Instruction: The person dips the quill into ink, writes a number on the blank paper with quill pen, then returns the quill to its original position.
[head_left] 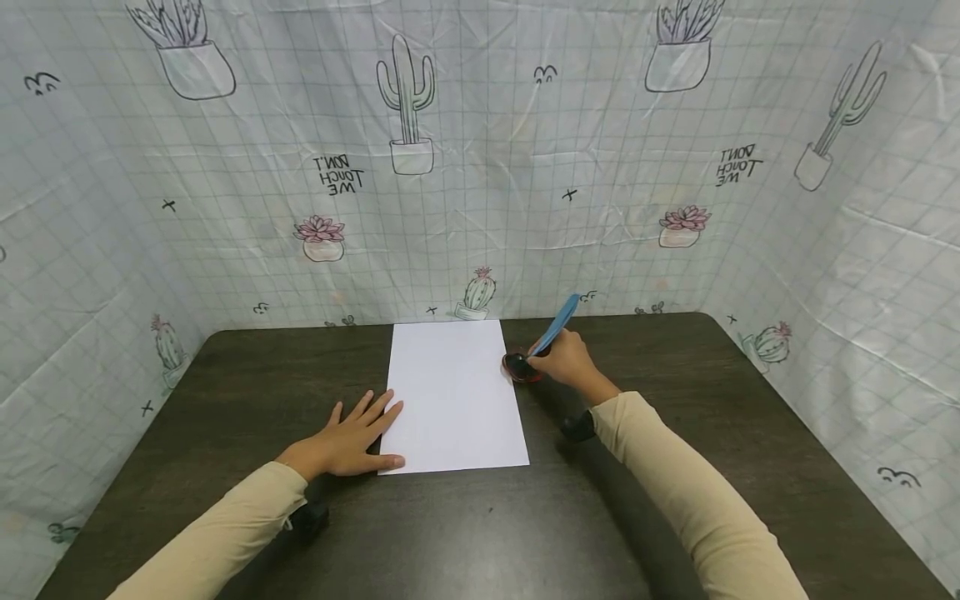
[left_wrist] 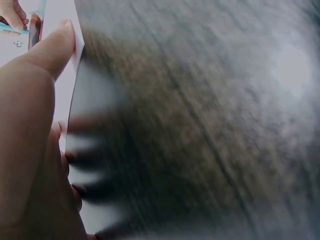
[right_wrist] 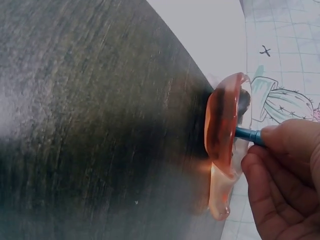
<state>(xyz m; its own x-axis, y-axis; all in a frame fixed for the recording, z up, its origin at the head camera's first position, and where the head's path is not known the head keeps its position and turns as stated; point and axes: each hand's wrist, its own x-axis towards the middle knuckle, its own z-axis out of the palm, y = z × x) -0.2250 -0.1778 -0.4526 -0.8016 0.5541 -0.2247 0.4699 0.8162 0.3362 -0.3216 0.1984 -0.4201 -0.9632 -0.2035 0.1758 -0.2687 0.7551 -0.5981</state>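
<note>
A white sheet of paper (head_left: 453, 400) lies on the dark table. My left hand (head_left: 347, 443) rests flat with spread fingers on the sheet's left edge, thumb near its lower left corner. In the left wrist view the thumb (left_wrist: 52, 50) presses on the paper. Just right of the sheet, my right hand (head_left: 567, 364) pinches a blue quill pen (head_left: 557, 323) between thumb and fingers, the feather slanting up. Its slim blue shaft (right_wrist: 248, 134) goes down into a small translucent orange dish (right_wrist: 220, 127) holding something dark. The pen's tip is hidden inside the dish.
The dark wood-grain table (head_left: 480, 533) ends at the back against a white gridded cloth (head_left: 480, 208) printed with cacti and lettering, which also covers both sides. Black wrist devices (head_left: 577, 427) sit under the sleeves.
</note>
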